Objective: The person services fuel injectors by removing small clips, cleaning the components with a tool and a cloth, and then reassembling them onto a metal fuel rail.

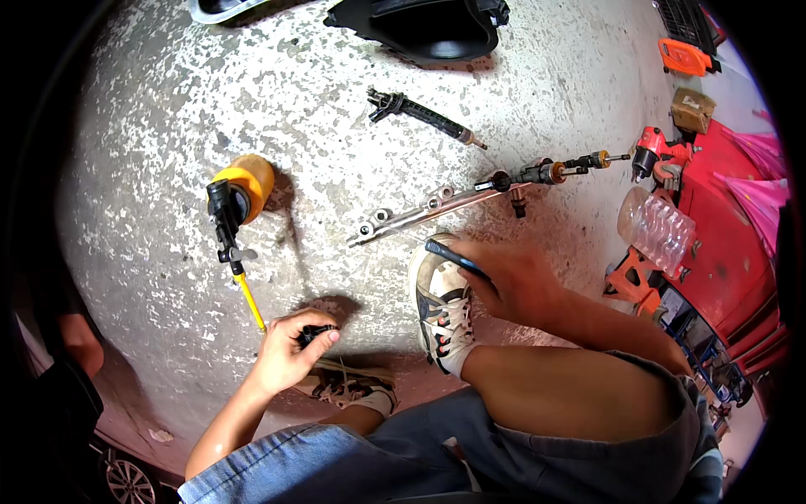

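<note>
My left hand (290, 353) is closed around a small black part (312, 335), mostly hidden by the fingers, so its kind is unclear. My right hand (516, 281), blurred, grips a slim tool with a dark blue and black handle (456, 258) above my right shoe (441, 311). Beyond that shoe lies a silver metal rail (424, 220) with several round ports. Black injector-like parts with an orange ring (550, 173) sit at its right end. Farther off rests a long black injector-like part (430, 119). A yellow container with a black trigger head (243, 189) stands left, its yellow tube (251, 301) reaching toward my left hand.
A black plastic housing (437, 34) lies at the far edge. Along the right are a red impact wrench (659, 151), a clear plastic bottle (656, 225), a cardboard box (693, 109) and a red cabinet (722, 223). A car wheel (130, 480) shows lower left.
</note>
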Action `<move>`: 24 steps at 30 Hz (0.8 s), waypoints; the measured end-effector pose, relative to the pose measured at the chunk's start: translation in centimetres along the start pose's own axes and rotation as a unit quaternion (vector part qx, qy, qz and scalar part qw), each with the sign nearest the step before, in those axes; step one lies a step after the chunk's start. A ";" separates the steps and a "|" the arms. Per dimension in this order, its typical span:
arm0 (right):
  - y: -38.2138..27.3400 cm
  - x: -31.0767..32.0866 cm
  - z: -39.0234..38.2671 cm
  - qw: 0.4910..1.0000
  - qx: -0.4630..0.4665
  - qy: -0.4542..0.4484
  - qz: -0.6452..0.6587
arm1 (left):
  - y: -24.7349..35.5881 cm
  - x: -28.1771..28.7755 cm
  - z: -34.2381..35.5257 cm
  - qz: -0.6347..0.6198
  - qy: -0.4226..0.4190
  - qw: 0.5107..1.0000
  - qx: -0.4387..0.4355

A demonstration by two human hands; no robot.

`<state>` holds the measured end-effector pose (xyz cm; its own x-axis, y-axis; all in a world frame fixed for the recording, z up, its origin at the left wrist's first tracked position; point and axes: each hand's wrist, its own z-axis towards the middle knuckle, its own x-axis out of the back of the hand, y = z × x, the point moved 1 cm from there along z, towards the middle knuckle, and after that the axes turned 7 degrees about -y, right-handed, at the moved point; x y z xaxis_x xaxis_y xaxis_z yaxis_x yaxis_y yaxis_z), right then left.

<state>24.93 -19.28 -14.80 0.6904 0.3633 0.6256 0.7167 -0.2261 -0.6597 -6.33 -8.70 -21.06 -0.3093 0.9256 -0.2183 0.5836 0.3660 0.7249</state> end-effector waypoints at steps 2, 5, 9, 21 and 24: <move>0.1 -0.1 -0.7 1.000 0.019 0.010 -0.014 | -0.1 -0.2 0.6 -0.003 0.004 0.999 -0.036; 0.4 0.3 -1.0 0.997 0.039 0.003 -0.062 | 0.5 0.0 1.5 0.000 0.016 0.997 -0.072; -0.1 0.5 -0.5 0.990 0.065 0.012 -0.126 | 0.8 0.0 2.1 0.017 0.038 0.995 -0.090; -0.5 0.5 -0.5 0.988 0.113 -0.004 -0.101 | 1.7 -0.1 3.2 0.000 0.055 0.993 -0.107; -0.8 0.2 -0.4 0.988 0.098 -0.019 -0.120 | 1.7 -0.1 3.3 -0.011 0.058 0.993 -0.102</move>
<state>24.53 -19.36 -13.96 0.4966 0.4188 0.7603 0.8239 0.0480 -0.5646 -2.85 -7.92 -21.97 -0.4108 0.8963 -0.1671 0.4148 0.3469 0.8412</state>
